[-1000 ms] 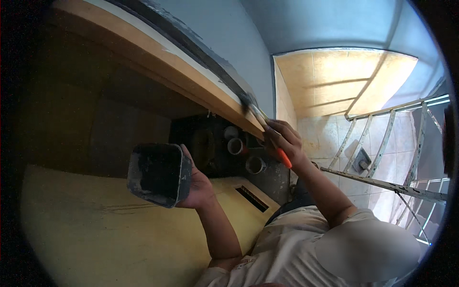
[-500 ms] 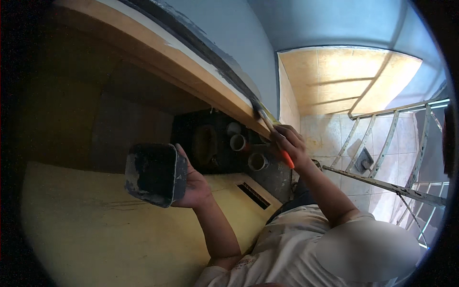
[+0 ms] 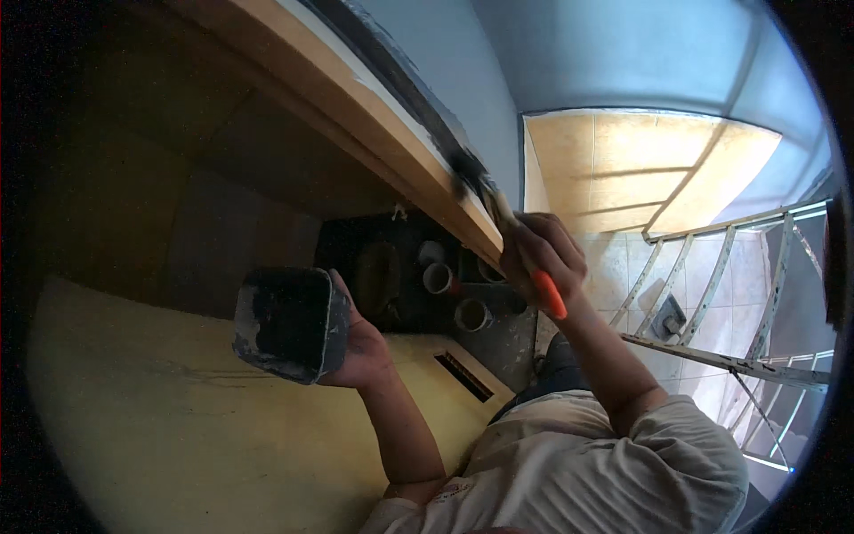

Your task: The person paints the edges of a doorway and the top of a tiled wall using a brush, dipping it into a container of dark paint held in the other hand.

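My left hand [image 3: 358,343] holds a squarish, paint-smeared dark tub [image 3: 292,325] from its right side and underneath. The tub's inside is very dark, so I cannot make out how much it holds. In my right hand [image 3: 549,258] is a paintbrush [image 3: 549,295] with an orange-tipped handle, the fingers wrapped round it. Its dark bristles touch a wide dark grey painted strip [image 3: 418,111] on the wall. Just beside that strip runs a white edge and the brown wooden frame [image 3: 356,116] of the opening.
A paint-spotted metal ladder [image 3: 712,267] stands at the right on pale floor tiles, a small grey tray [image 3: 667,319] beyond its rungs. Below, several pots, among them a pale one [image 3: 473,314], stand in shadow. A yellowish door panel [image 3: 178,400] fills the lower left.
The view has shifted slightly. My right hand has moved a little up and right with the paintbrush, its bristles still against the dark strip. My left hand and the tub have barely moved.
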{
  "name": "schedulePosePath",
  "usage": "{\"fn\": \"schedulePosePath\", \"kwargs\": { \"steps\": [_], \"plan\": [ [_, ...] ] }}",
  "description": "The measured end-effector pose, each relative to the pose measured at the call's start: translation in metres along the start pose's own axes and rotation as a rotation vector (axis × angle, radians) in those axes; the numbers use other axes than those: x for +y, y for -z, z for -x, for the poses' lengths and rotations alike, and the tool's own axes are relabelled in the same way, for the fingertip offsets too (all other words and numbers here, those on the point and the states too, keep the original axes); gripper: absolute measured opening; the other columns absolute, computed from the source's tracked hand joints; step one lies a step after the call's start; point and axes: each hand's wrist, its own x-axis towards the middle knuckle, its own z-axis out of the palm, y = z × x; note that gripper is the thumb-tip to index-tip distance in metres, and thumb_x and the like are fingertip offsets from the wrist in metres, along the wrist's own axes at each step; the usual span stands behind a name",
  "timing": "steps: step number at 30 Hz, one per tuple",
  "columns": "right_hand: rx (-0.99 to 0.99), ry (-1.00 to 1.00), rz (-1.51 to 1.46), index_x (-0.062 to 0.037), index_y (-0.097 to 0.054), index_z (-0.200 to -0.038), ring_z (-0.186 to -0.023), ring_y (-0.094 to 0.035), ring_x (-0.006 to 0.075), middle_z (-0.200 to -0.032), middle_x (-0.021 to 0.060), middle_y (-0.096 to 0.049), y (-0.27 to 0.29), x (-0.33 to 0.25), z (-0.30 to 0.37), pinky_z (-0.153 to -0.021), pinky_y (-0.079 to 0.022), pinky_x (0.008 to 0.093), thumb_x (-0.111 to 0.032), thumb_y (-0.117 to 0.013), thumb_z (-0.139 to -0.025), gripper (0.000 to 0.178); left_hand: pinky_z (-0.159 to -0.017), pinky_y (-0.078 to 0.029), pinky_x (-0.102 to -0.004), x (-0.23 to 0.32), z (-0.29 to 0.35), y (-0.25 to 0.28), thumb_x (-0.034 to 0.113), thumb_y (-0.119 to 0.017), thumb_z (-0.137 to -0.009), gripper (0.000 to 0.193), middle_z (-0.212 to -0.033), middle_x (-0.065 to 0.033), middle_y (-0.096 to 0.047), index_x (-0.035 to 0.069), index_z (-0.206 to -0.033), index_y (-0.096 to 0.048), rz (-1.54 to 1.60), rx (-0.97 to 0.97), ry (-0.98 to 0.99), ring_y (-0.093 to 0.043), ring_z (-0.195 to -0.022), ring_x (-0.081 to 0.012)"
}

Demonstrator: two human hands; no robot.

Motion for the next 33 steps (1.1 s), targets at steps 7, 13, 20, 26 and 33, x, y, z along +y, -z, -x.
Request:
{"fn": "schedulePosePath", "kwargs": {
  "steps": [7,13,20,26,33],
  "plan": [
    [0.178,0.167,-0.01,0.007,-0.068,-0.115,-0.092,-0.075,0.0299,-0.105,0.024,-0.072,0.002,-0.022,-0.086,-0.077,-0.061,0.033,0.008,-0.074,-0.085,0.03,-0.125,-0.02,-0.0659,-0.007,0.001,0.001,0.056,-0.056,-0.099,0.073,-0.163,-0.0132,-0.037,0.019,-0.159,-0.035,0.138,0.047,0.053,-0.035,-0.148,-0.0429],
    [0.461,0.376,-0.13,0.0014,-0.074,-0.115,-0.094,-0.074,0.0273,-0.107,0.0192,-0.072,-0.032,-0.016,-0.153,-0.078,-0.059,0.031,-0.003,-0.079,-0.081,0.034,-0.125,-0.02,-0.066,-0.012,0.002,0.01,0.06,-0.059,-0.096,0.079,-0.162,-0.014,-0.038,0.019,-0.159,-0.035,0.065,0.047,0.019,-0.037,-0.147,-0.0431],
    [0.405,0.447,-0.121,0.0018,-0.074,-0.113,-0.091,-0.074,0.0288,-0.103,0.0183,-0.072,-0.046,-0.005,-0.152,-0.076,-0.059,0.0324,-0.003,-0.079,-0.08,0.034,-0.125,-0.023,-0.0655,-0.007,0.007,0.014,0.063,-0.061,-0.094,0.082,-0.161,-0.0135,-0.04,0.021,-0.159,-0.035,0.013,0.139,-0.007,-0.04,-0.145,-0.0428],
    [0.191,0.224,0.018,0.0073,-0.071,-0.106,-0.084,-0.075,0.0317,-0.097,0.0241,-0.072,-0.032,0.0,-0.052,-0.072,-0.061,0.0334,0.012,-0.074,-0.082,0.025,-0.125,-0.022,-0.0653,-0.004,0.009,0.022,0.058,-0.06,-0.097,0.076,-0.162,-0.0123,-0.039,0.022,-0.159,-0.036,-0.089,0.185,-0.018,-0.043,-0.144,-0.0413],
    [-0.025,-0.056,0.039,0.0049,-0.07,-0.106,-0.084,-0.073,0.0313,-0.096,0.0205,-0.071,0.0,0.008,0.06,-0.072,-0.059,0.0337,0.006,-0.074,-0.082,0.024,-0.125,-0.02,-0.0655,-0.018,0.008,0.017,0.057,-0.057,-0.099,0.074,-0.162,-0.0111,-0.039,0.023,-0.16,-0.034,0.107,0.065,0.036,-0.043,-0.144,-0.041]
  ]
}}
